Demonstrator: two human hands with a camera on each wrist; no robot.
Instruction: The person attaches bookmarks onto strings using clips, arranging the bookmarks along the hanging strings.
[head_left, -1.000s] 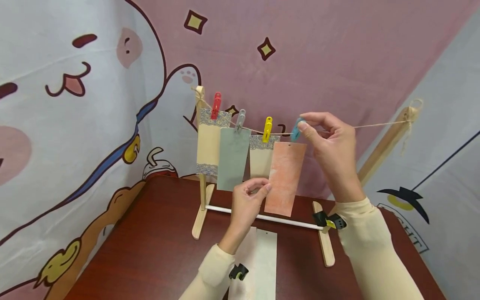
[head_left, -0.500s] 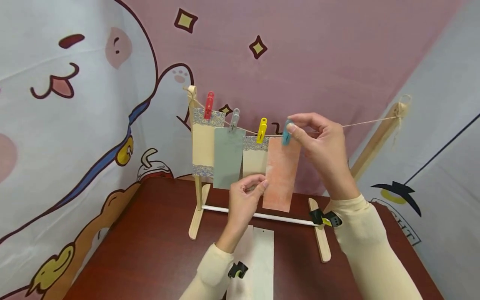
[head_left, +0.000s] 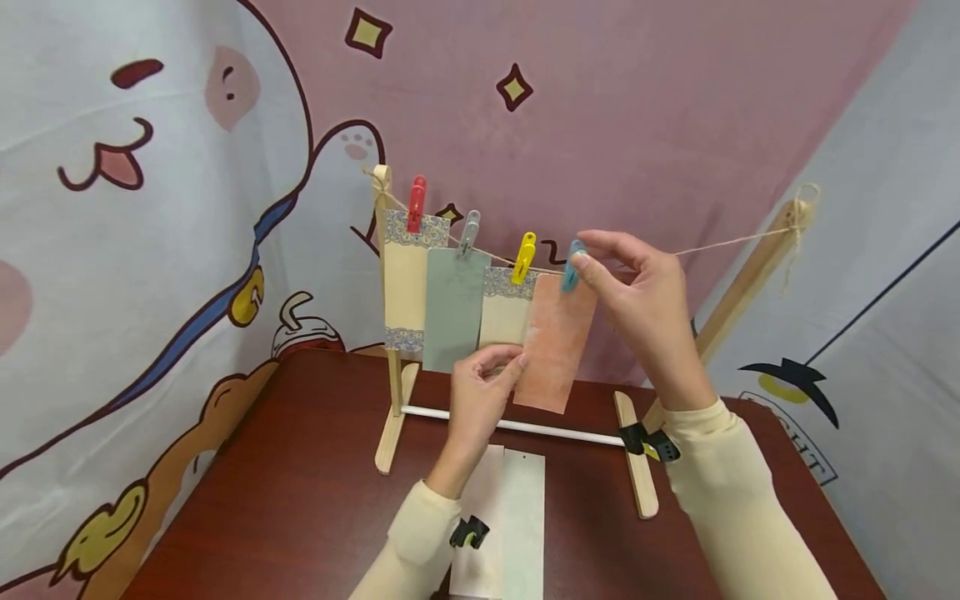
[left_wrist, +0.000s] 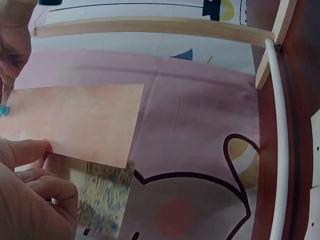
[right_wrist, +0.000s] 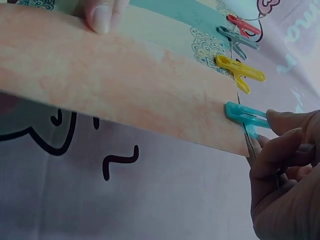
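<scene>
An orange-pink paper card (head_left: 557, 354) hangs upright at the twine line (head_left: 723, 243). My left hand (head_left: 480, 400) pinches its left edge between thumb and fingers. The thumb and fingers of my right hand (head_left: 647, 312) pinch a blue clothespin (head_left: 573, 268) by its handle end. In the right wrist view, the jaws of the blue clothespin (right_wrist: 242, 115) lie over the card's top edge, at the twine. Left of it hang a cream card with a patterned band (head_left: 504, 321), a green-grey card (head_left: 454, 308) and another patterned card (head_left: 405, 279).
Yellow (head_left: 524, 258), grey (head_left: 468, 234) and red (head_left: 417, 204) clothespins grip the hanging cards. The twine runs between two wooden posts (head_left: 753, 279), joined low down by a white rod (head_left: 562, 432). Two pale cards (head_left: 523, 525) lie on the dark red table (head_left: 300, 475). A printed cloth stands behind.
The orange-pink card has risen to the twine. The blue clothespin has come down left over the card's top edge, still in my right hand. The head view has shifted slightly.
</scene>
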